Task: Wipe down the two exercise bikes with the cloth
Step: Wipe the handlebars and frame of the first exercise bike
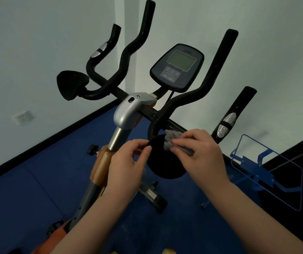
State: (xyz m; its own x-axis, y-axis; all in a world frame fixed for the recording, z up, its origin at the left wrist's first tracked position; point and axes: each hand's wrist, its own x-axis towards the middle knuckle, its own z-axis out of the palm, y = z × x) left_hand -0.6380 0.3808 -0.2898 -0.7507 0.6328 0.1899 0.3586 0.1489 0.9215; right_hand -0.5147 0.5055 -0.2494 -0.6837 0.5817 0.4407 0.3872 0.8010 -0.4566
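The left hand (128, 158) is pinching the left rim of the pad (165, 162), thumb and forefinger closed on its edge, the other fingers curled behind. The pad is a round black disc sitting at the near right end of the handlebar (198, 92); a matching pad (72, 84) is sitting at the far left end.

The right hand (200, 153) is lying over the upper right part of the near pad with its fingers pressed together on the cloth (172, 139). The cloth is grey and bunched, showing past the fingertips at the pad's top edge, touching the pad and lying just below the bend of the handlebar tube. Part of the cloth is hidden under the hand.

The bike (126, 114) is standing on a blue floor (28, 189) near the corner of a white wall (37, 43). The console (177, 66) is sitting between the two upright handlebar horns, its screen dark and tilted toward the camera. A silver sensor plate (225, 125) is showing on the right-hand grip and another on the far left grip. The silver stem cover is sitting on a chrome post that is entering an orange frame section with a black knob (93, 149) on its left side.

A blue wire rack (267, 171) is lying on the floor to the right of the bike, apart from it. A socket (22, 117) is showing low on the wall at left.
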